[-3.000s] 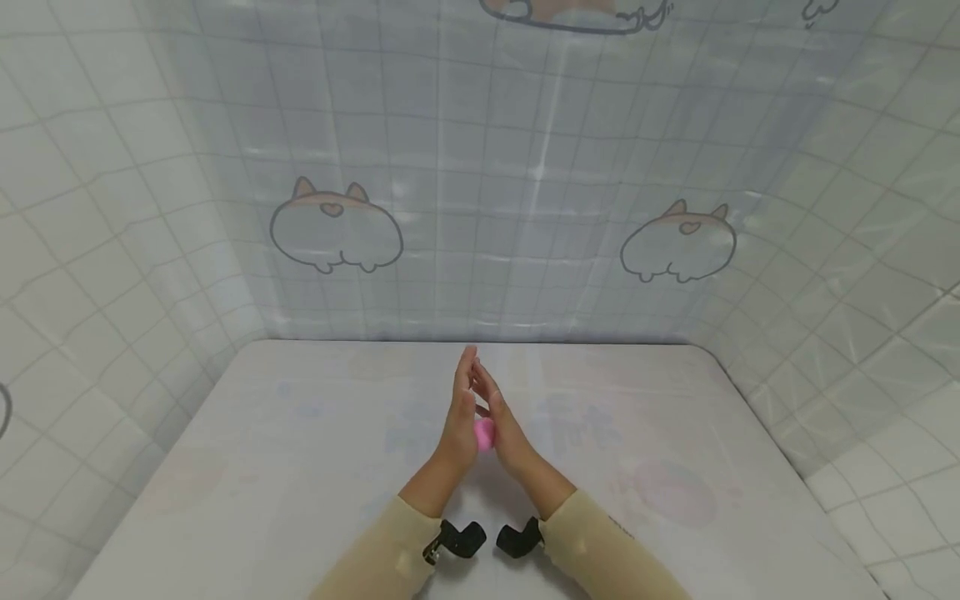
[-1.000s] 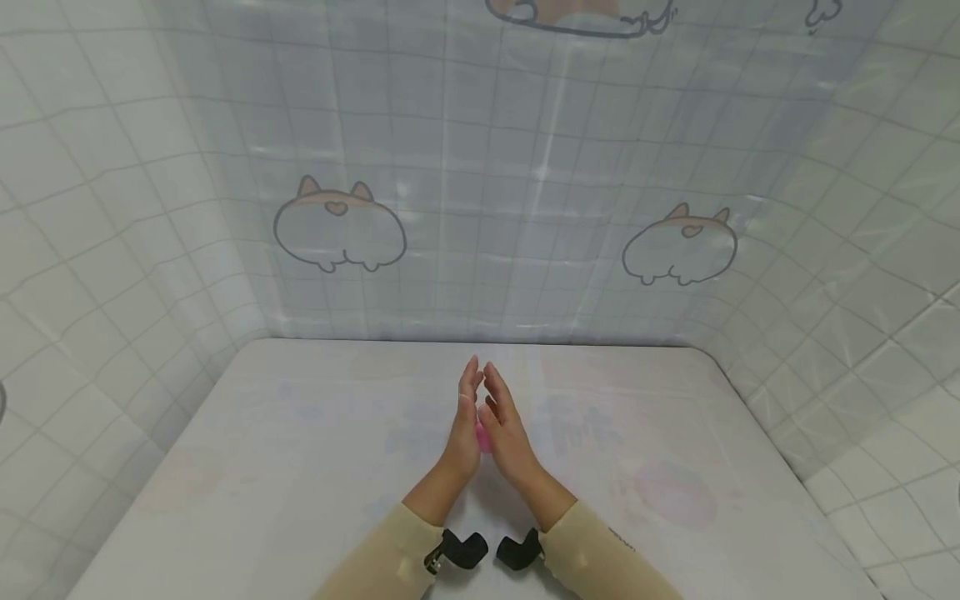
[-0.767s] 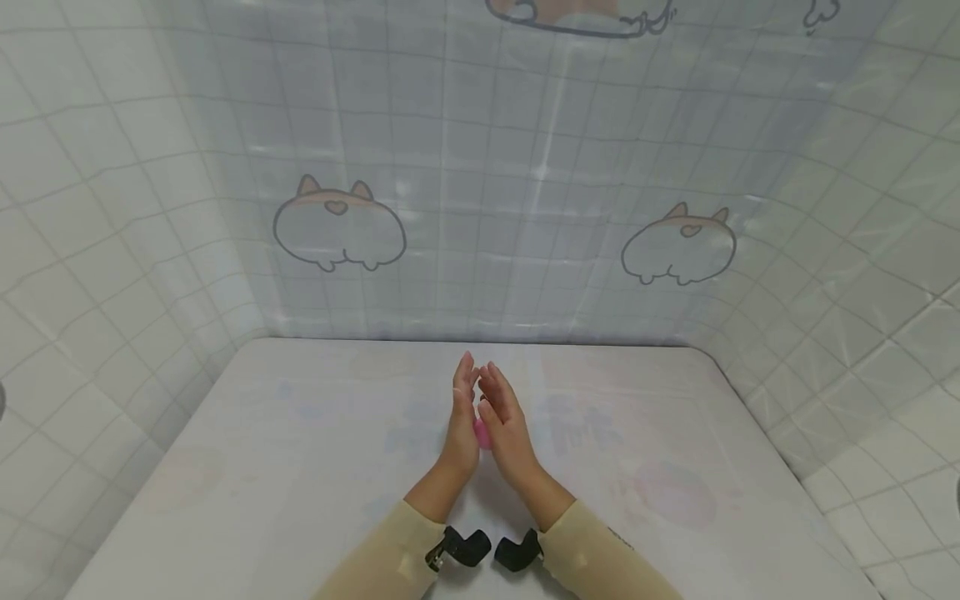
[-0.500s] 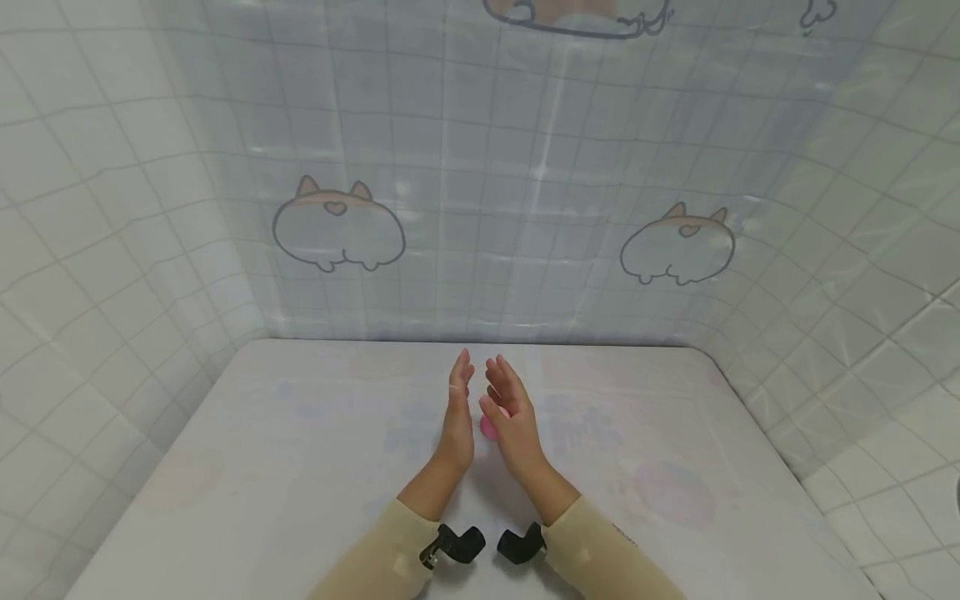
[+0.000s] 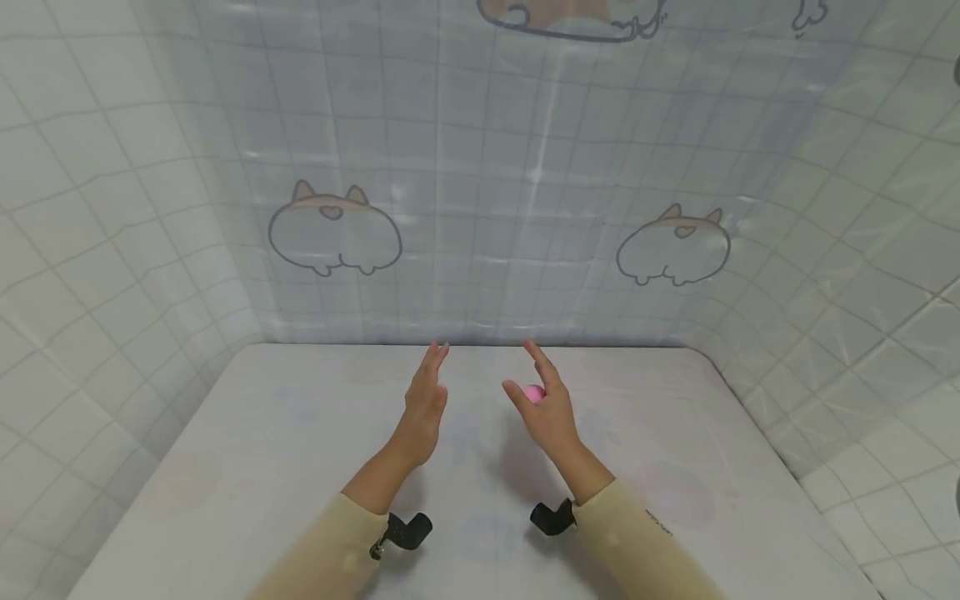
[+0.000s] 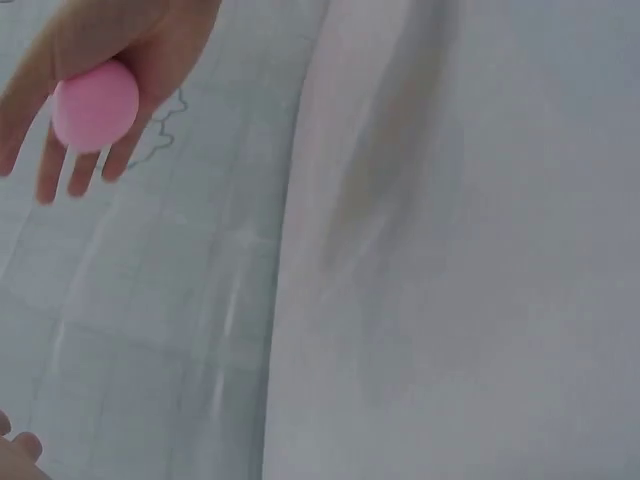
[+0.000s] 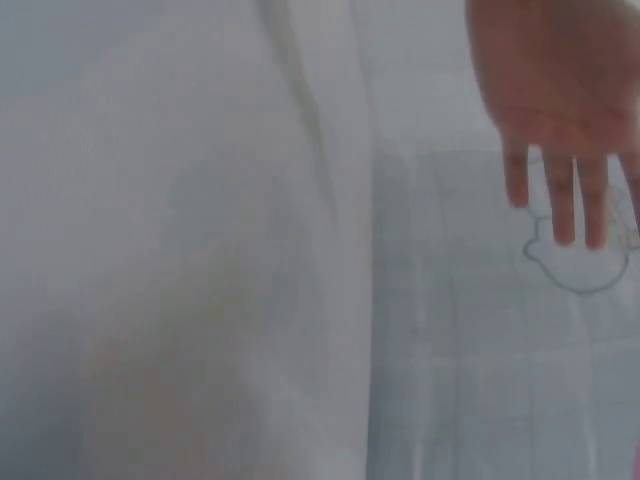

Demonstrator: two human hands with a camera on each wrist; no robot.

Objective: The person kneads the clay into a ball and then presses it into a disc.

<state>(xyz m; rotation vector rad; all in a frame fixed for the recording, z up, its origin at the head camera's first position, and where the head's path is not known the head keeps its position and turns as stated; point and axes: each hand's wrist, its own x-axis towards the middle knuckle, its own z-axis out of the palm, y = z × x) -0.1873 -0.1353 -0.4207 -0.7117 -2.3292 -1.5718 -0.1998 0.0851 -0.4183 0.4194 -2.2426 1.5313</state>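
Note:
A smooth pink ball [image 5: 534, 394] lies against the palm of my right hand [image 5: 553, 417], between the thumb and the fingers. In the left wrist view the same ball [image 6: 96, 106] sits at the base of the fingers, which stretch out straight beyond it. My left hand [image 5: 423, 417] is held apart to the left, palm turned inward, fingers extended and nothing in it. The right wrist view shows that bare left palm [image 7: 560, 80] with its fingers spread. Both hands are raised over the white table.
The white table [image 5: 300, 500] carries faint pastel prints. Behind it and at both sides hang grid-patterned sheets [image 5: 480, 208] with cartoon animal drawings. Black devices [image 5: 408, 531] are strapped at both cream sleeves [image 5: 637, 533].
The hands, earlier nearly palm to palm with the pink ball between them, have moved apart to left and right. The ball has gone right with my right hand.

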